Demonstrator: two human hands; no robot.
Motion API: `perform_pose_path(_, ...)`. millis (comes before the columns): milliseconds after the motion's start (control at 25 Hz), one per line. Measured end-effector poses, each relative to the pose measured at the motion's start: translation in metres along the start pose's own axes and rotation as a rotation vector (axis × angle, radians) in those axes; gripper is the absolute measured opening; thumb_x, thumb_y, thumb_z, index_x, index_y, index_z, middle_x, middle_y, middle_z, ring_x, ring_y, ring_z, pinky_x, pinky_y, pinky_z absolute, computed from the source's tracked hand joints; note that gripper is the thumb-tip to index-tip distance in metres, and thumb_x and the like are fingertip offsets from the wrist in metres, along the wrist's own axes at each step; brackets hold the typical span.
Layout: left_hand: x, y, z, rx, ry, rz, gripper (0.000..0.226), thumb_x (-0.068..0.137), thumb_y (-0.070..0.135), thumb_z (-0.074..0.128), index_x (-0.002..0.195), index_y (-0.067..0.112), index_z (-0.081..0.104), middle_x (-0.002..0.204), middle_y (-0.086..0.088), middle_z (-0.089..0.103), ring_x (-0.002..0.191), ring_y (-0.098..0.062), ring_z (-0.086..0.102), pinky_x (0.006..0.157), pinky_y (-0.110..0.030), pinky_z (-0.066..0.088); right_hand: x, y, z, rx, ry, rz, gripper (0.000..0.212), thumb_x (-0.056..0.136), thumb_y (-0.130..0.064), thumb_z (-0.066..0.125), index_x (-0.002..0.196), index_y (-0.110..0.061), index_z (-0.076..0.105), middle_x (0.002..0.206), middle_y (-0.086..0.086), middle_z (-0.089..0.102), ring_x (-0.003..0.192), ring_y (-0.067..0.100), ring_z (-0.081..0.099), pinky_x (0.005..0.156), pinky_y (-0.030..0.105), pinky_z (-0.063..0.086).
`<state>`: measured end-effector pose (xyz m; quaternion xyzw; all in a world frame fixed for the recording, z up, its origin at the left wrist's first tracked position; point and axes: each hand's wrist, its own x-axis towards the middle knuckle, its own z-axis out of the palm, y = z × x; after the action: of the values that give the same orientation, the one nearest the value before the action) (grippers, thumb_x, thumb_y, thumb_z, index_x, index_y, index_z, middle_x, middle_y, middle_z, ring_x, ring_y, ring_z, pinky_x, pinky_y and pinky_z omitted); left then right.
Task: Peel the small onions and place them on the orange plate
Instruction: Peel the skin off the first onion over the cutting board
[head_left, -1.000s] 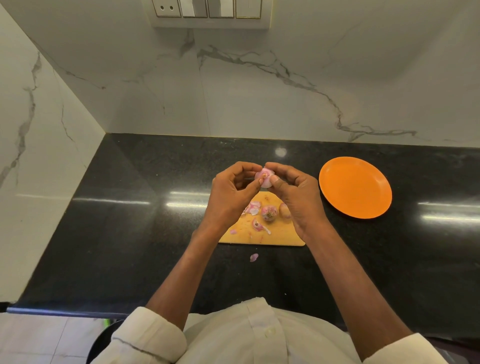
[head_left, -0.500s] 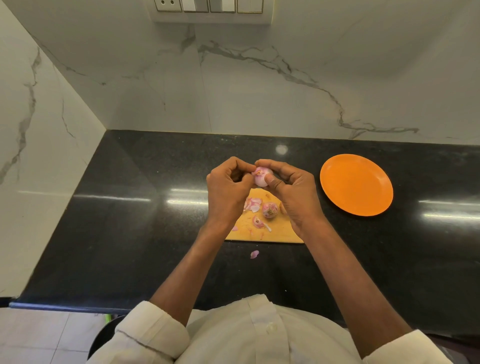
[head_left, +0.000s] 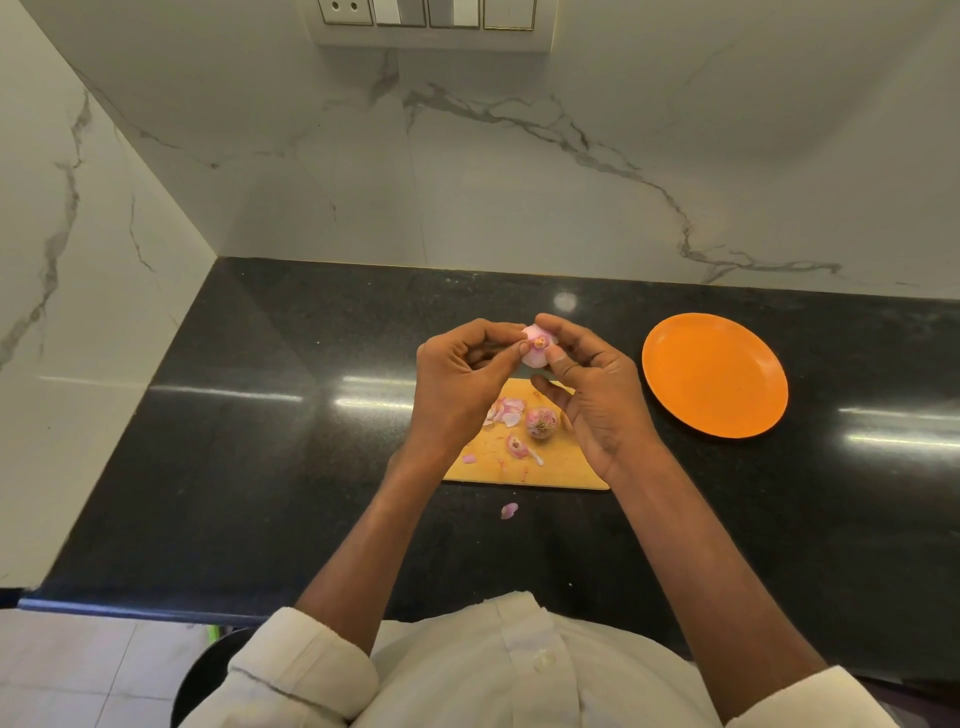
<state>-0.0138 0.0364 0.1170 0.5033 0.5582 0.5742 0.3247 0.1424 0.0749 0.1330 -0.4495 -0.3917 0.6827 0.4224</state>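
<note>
Since a moment ago the small onion (head_left: 537, 352) has turned root-end up, pinched between the fingers of the left hand (head_left: 462, 382) and right hand (head_left: 592, 395) above the cutting board (head_left: 550, 465), nearly bare, the orange plate (head_left: 714, 382) to the right holding nothing.

no readable text, labels, brands or numbers anywhere

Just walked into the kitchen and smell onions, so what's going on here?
A person is peeling a small onion, pinching it between the left hand and right hand above a cutting board. Another onion lies on the board among loose skins, seemingly unpeeled. One skin scrap lies on the black counter. The orange plate to the right holds nothing yet.
</note>
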Motion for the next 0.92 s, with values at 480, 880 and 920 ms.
perform_pose_path(480, -0.006, -0.001, 0.017, 0.209, 0.117, 0.160, 0.017, 0.096, 0.013, 0.082, 0.104, 0.003, 0.071, 0.111, -0.003, 0.079, 0.102, -0.010, 0.077, 0.088, -0.033, 0.066, -0.003, -0.002, 0.002, 0.082, 0.025, 0.003, 0.031, 0.093, -0.001, 0.071, 0.123, -0.011, 0.074, 0.126, 0.004, 0.076, 0.118, 0.022, 0.073, 0.098, 0.043, 0.061)
perform_pose_path(880, -0.005, 0.005, 0.014, -0.046, 0.014, -0.044, 0.036, 0.093, 0.015, 0.083, 0.127, 0.012, 0.073, 0.117, -0.003, 0.078, 0.111, -0.015, 0.076, 0.097, -0.033, 0.062, -0.001, -0.003, -0.007, 0.236, -0.001, 0.025, 0.032, 0.099, 0.001, 0.063, 0.129, -0.006, 0.071, 0.131, 0.012, 0.073, 0.121, 0.028, 0.071, 0.100, 0.041, 0.061)
perform_pose_path(920, -0.005, 0.003, 0.013, -0.034, 0.010, -0.059, 0.037, 0.091, 0.015, 0.084, 0.127, 0.011, 0.074, 0.117, -0.002, 0.078, 0.111, -0.014, 0.076, 0.096, -0.030, 0.062, -0.001, -0.003, -0.007, 0.221, -0.009, 0.030, 0.031, 0.100, 0.001, 0.062, 0.129, -0.006, 0.072, 0.131, 0.012, 0.073, 0.122, 0.028, 0.071, 0.100, 0.040, 0.061)
